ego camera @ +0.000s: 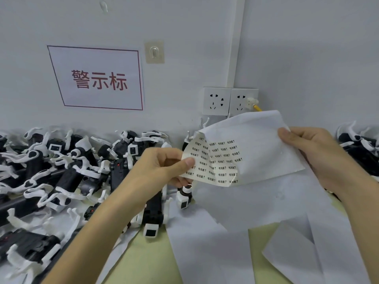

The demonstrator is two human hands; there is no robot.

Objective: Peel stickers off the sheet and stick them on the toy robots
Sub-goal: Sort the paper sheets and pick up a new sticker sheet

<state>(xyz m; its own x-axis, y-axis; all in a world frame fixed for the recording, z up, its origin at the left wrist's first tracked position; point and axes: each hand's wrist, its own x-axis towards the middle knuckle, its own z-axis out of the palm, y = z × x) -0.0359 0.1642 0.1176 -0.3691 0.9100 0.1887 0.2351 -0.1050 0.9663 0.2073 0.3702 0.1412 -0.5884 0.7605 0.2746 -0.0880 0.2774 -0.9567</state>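
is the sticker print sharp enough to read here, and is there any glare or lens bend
Head view: the light is soft and even, with no glare or hard shadows. Head view: the print on the sheet is small and soft, so it is not readable. Head view: the wide lens skews the sign, and the toy robots smear toward the left edge.

Your left half of the surface [147, 261] is blocked: toy robots [61, 171] lie heaped from far edge to near-left corner. A second heap [359, 144] crowds the far-right corner. Loose white papers [235, 212] cover the middle; the sticker sheet [246, 152] held above them screens the far edge there. Bare surface shows only at the near edge.
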